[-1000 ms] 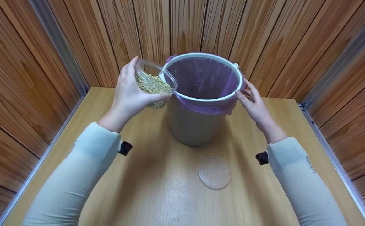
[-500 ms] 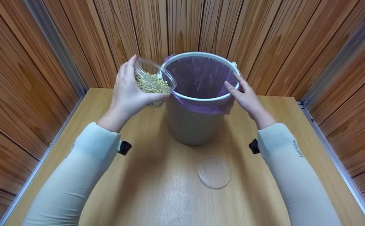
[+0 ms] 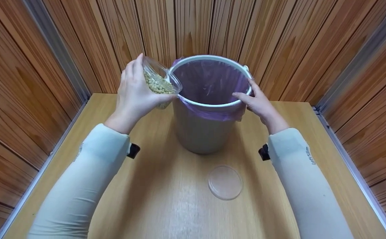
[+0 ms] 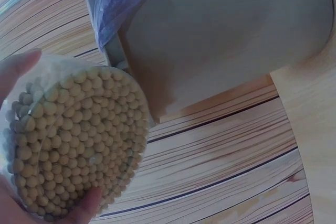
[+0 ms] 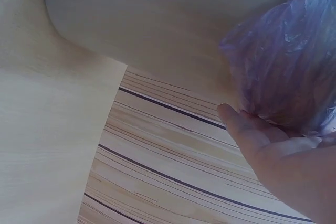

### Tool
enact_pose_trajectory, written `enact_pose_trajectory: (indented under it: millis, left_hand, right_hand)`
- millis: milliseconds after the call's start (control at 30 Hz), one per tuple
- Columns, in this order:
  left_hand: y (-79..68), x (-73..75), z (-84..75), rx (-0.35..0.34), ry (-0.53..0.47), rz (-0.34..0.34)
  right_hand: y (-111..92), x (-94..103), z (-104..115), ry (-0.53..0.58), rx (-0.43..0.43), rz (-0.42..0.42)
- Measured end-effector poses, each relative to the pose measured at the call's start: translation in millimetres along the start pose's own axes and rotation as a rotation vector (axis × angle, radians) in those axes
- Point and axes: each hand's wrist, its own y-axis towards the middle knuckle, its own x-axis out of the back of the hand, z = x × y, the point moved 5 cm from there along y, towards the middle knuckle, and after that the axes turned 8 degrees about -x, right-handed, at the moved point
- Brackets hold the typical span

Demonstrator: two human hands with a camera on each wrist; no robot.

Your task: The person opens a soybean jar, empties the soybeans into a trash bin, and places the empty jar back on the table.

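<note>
My left hand (image 3: 133, 91) grips a clear round plastic container (image 3: 156, 66) part full of pale yellow dried peas (image 3: 156, 83). The container tilts right, its mouth at the left rim of a grey waste bin (image 3: 206, 132). In the left wrist view the peas (image 4: 84, 140) show through the container's base. A purple bag (image 3: 209, 114) lines the bin and folds over its light rim. At the right side of that rim, my right hand (image 3: 264, 108) holds on, thumb over the top and fingers outside against the bag (image 5: 283, 72). The bin's bottom is hidden.
A clear round lid (image 3: 225, 182) lies flat on the wooden table (image 3: 166, 199) in front of the bin. Wood-plank walls (image 3: 193, 26) stand behind and on both sides, with metal strips along the edges.
The container tips further toward the bin, and its peas slope nearer the mouth. My right hand has shifted left along the rim, its thumb now over the edge. The bin sits slightly further left in view.
</note>
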Motion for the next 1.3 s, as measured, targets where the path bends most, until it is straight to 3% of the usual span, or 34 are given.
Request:
enact_pose_trajectory:
  millis: [767, 1000, 1300]
  left_hand:
    - [30.0, -8.5, -24.3, -0.068, 0.263, 0.089]
    - [33.6, -10.9, -29.6, -0.124, 0.372, 0.094]
    - [35.7, -13.7, -31.8, -0.136, 0.425, 0.125]
  right_hand:
    - [-3, 2.2, -3, 0.036, -0.025, -0.031]
    - [-1, -0.3, -3, 0.053, -0.013, -0.044]
    - [1, -1.7, -4, 0.030, -0.022, -0.046]
